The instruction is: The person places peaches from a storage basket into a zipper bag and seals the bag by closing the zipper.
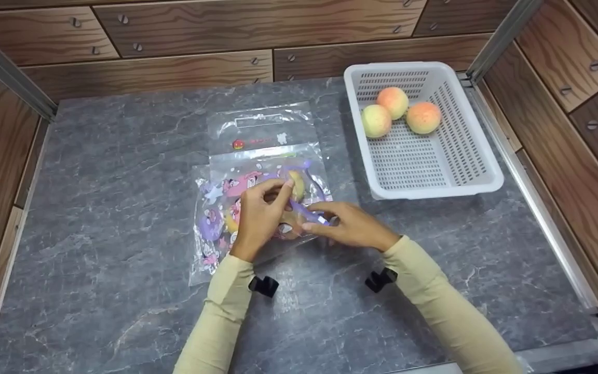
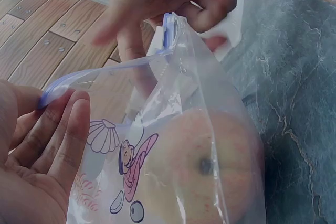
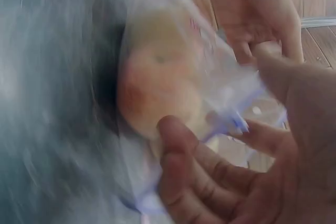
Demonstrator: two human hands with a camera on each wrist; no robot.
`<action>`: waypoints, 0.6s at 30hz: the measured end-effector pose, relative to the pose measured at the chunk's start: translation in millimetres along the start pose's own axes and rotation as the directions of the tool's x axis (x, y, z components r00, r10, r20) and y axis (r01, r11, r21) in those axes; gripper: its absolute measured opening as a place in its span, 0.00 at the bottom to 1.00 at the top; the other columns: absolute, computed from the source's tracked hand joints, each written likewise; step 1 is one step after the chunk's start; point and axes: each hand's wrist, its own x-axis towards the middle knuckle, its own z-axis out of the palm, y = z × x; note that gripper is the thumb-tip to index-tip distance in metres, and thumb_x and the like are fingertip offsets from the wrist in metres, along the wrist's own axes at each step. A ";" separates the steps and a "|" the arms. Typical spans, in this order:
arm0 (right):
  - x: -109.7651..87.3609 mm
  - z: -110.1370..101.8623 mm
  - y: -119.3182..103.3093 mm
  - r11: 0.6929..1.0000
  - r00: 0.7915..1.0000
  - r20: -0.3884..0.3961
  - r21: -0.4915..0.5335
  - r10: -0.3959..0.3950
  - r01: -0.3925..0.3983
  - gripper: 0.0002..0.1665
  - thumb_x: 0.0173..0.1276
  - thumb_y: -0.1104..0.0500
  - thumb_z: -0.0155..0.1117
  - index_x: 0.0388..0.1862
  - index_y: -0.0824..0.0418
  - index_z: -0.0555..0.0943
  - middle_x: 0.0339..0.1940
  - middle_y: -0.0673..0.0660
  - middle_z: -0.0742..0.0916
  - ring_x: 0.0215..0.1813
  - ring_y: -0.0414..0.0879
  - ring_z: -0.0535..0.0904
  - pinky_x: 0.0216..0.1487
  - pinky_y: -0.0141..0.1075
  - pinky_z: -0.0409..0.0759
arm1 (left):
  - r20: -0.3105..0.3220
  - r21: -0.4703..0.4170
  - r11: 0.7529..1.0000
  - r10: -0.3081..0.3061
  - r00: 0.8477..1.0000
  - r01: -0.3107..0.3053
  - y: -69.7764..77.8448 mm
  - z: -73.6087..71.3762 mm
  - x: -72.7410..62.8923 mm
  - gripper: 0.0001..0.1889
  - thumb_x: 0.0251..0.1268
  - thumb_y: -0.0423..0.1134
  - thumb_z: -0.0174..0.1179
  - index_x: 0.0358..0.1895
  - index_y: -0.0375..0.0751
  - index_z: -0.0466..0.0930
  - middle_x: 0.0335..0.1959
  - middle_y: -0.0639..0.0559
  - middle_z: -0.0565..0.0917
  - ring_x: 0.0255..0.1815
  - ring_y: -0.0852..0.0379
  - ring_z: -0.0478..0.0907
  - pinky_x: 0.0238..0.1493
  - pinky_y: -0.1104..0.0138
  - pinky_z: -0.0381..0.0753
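Note:
A clear zip bag (image 2: 105,135) with a purple zip edge and cartoon prints stands partly raised, its mouth spread. Peaches (image 3: 152,87) show through its film; the left wrist view shows one peach (image 2: 210,166) close up. My left hand (image 1: 262,208) pinches the zip edge between thumb and fingers on one side of the mouth. Across from it, my right hand (image 1: 353,226) holds the other end of the purple zip, thumb and fingers either side of the film. The right wrist view is blurred, with the right fingertips (image 3: 176,140) against the bag beside a peach.
Flat printed clear bags (image 1: 208,223) lie under and behind the hands on the grey marbled table (image 1: 112,208). A white slotted basket (image 1: 434,192) at the back right contains three peaches (image 1: 423,118). Wood-patterned panels (image 1: 185,31) and metal rails surround the table.

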 end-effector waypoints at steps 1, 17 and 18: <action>0.1 3.0 0.0 0.999 1.000 -0.013 0.052 -0.001 0.002 0.23 0.74 0.48 0.64 0.60 0.61 0.82 0.42 0.58 0.88 0.32 0.57 0.85 0.33 0.51 0.87 | -0.005 0.001 1.000 -0.003 1.000 0.003 0.6 -0.1 0.0 0.12 0.71 0.36 0.64 0.40 0.26 0.86 0.29 0.37 0.87 0.25 0.47 0.84 0.29 0.69 0.85; 11.1 7.8 -29.1 0.954 0.886 -0.458 0.227 -0.075 0.197 0.03 0.63 0.71 0.72 0.35 0.72 0.88 0.27 0.62 0.89 0.26 0.48 0.86 0.24 0.28 0.83 | -0.163 0.001 0.998 0.055 0.985 -0.056 32.0 -20.3 7.5 0.08 0.68 0.33 0.65 0.33 0.30 0.88 0.23 0.45 0.87 0.20 0.49 0.85 0.25 0.65 0.86; 11.9 5.4 -33.3 0.954 0.868 -0.487 0.205 -0.095 0.219 0.03 0.63 0.71 0.72 0.35 0.71 0.89 0.27 0.61 0.89 0.25 0.47 0.85 0.23 0.27 0.81 | -0.176 -0.009 0.998 0.058 0.983 -0.061 36.1 -21.9 8.4 0.09 0.69 0.33 0.65 0.33 0.30 0.88 0.22 0.45 0.87 0.20 0.49 0.85 0.25 0.64 0.87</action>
